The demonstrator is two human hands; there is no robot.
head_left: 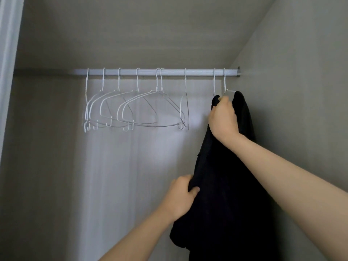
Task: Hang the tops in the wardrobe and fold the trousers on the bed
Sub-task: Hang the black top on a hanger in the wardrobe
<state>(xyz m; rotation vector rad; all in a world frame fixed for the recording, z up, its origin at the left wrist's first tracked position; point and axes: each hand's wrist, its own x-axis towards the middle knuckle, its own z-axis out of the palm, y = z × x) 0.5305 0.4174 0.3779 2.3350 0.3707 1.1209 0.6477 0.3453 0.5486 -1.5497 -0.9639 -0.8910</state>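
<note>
At rail (131,72): right hand (224,117), left hand (180,196) gripping black top (222,185).

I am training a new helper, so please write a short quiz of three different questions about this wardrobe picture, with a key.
1. True or false: the black fabric top hangs at the right end of the grey metal rail.
2. Which hand grips the top's lower edge?
A. left hand
B. right hand
3. Fill in: the bare white wire hangers hang to the ____ of the top.

Key: 1 true; 2 A; 3 left.
</note>
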